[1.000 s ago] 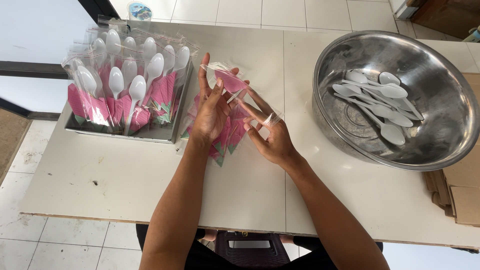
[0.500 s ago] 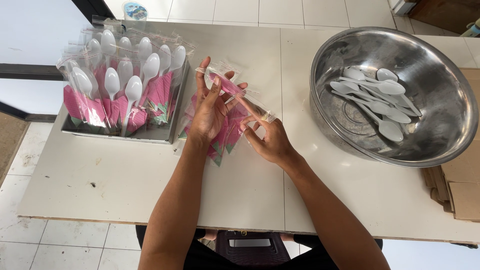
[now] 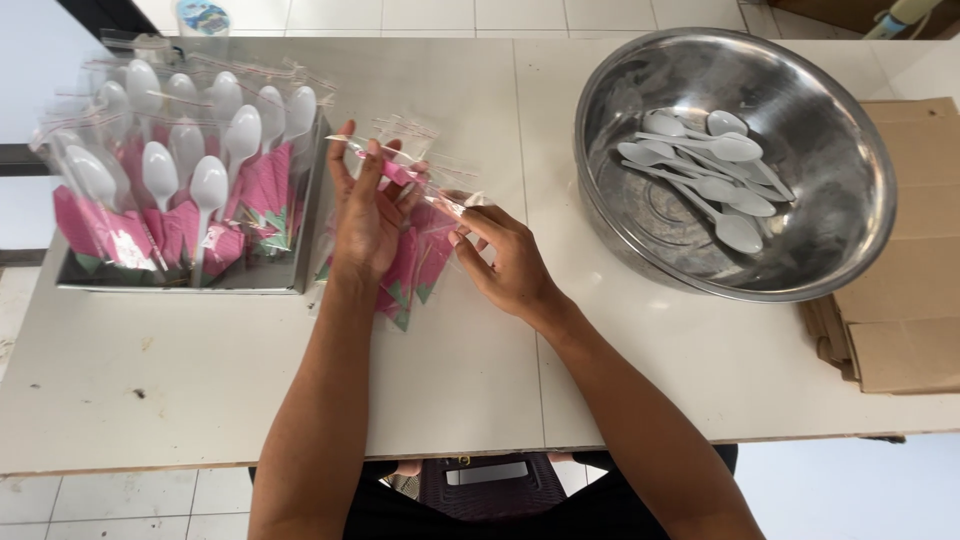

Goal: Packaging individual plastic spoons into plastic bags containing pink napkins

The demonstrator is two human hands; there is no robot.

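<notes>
Bowl: metal, polished and glossy, with faint circular scuffing inside.
Loose spoons in the bowl: white plastic, smooth, slightly shiny.
Tray: dull grey metal, matt rim.
Packed spoons in the tray: white glossy plastic inside clear, crinkly film sleeves with pink paper inserts.
Bag held between left hand and right hand: thin clear plastic film, shiny, creased.
Table: white laminate, smooth, satin, lightly stained.
Cardboard: brown, matt, rough-edged stacked sheets.
Floor: pale tile, smooth.
</notes>
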